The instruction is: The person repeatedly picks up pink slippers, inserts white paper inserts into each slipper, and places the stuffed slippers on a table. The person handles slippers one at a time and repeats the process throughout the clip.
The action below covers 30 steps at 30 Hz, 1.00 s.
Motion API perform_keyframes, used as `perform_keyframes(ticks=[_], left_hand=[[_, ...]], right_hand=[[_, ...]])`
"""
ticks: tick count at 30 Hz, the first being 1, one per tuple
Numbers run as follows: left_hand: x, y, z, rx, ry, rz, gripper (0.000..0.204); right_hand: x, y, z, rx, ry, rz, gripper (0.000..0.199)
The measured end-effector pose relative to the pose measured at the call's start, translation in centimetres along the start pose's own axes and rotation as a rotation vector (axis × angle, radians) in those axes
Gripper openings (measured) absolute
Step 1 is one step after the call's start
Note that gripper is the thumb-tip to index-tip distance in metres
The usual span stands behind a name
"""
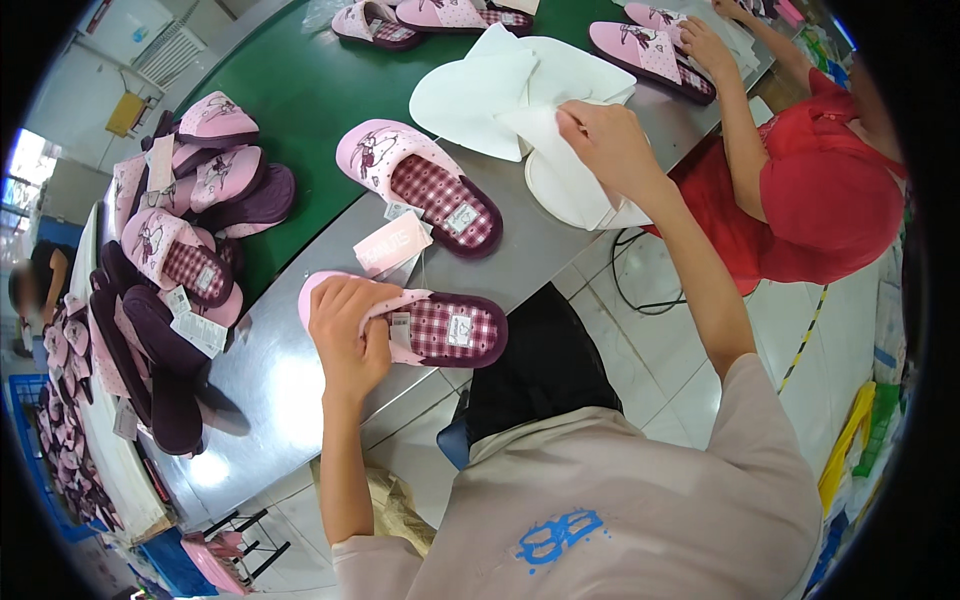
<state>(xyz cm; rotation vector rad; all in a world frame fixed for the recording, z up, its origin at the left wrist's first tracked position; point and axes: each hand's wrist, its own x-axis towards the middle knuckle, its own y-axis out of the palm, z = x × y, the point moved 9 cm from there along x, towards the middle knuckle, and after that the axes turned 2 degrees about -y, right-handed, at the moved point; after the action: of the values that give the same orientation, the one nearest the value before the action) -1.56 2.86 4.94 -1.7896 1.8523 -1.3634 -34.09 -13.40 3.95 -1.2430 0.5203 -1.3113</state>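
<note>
Bright, sharp; fisheye-bent, dark rim.

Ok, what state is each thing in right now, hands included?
Left hand: gripping the near slipper's toe.
Near slipper: flat, sole down.
Second slipper: lying free, tag attached.
Right hand: pinching a white sheet.
White sheets: stacked, top one lifted.
Slipper pile: heaped, untouched.

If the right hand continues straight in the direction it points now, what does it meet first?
The right hand points up-left across the stack of white sheets. It already touches them, so it probably meets more white sheet first, then the green belt.
</note>
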Motion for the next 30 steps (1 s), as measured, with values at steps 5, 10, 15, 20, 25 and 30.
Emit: perform_keyframes(ticks=[5,10,15,20,25,30], left_hand=[[0.4,-0.2,0.0,-0.048,0.064,-0.063,0.029],[-0.1,-0.3,-0.1,-0.079,0.028,-0.087,0.036],[-0.9,-1.1,-2.6,-0.609,-0.09,-0.237,0.096],[-4.6,0.1,-5.2,-1.108,-0.604,-0.387,0.162],[-7.7,0.9,-3.8,-1.156,-0.638,-0.335,0.133],[-8.3,-0.4,-5.1,-1.16,-0.489,-0.289,0.111]], right_hand=[[-2.4,-6.8,3.3,-0.433,-0.035,-0.312,0.02],[-6.6,-11.2,4.4,0.557,0.072,-0.406,0.019],[-11.1,-4.4,11.0,1.195,0.223,-0.091,0.02],[-16.1,-4.6,15.7,0.858,-0.417,-0.31,0.028],[-17.9,-5.8,19.4,0.936,-0.768,-0.23,0.039],[-18.5,-3.7,17.1,1.159,-0.393,-0.094,0.036]])
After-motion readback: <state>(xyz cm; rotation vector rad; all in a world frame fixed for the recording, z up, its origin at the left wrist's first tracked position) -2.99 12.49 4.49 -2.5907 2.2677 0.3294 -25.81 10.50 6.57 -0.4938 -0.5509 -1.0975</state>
